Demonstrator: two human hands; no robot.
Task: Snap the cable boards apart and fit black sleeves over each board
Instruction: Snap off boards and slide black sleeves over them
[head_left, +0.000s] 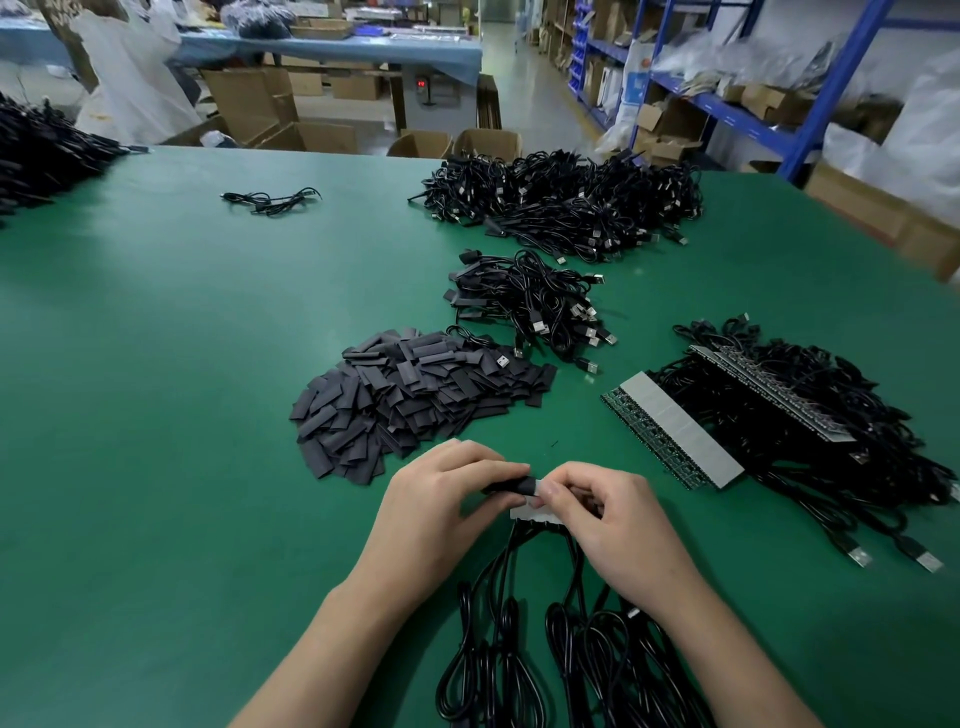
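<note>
The left hand (447, 499) curls its fingers round a black sleeve (511, 488). Just beside it, the right hand (608, 525) pinches the pale end of a short board strip (535, 513). Sleeve and strip meet between the fingertips, low over the counter (182, 364). The fingers cover the joint, so how far the sleeve sits over the board cannot be told. The strip's cables (519, 649) hang from it towards the person, run under both wrists and are cut off by the lower edge of the view.

Just beyond the left hand lies a heap of loose sleeves (410, 395), with one USB plug on top of it. To the outside of the right hand lie long board panels (680, 431) that have not been separated, grey side up, on a tangle of their own cables. Beyond the sleeves is a small pile of cables (530, 306), and farther beyond it a large pile (566, 202). Whether every board there is sleeved is too fine to make out. Well away beyond the left hand lies a single loose cable (272, 200), and a dark heap (41, 150) is cut off at the left edge of the view.

Past the counter's far edge stand open cardboard boxes (488, 143) — their contents are out of sight. Far to the right, blue shelving (727, 78) holds boxes and bags that are blurred.
</note>
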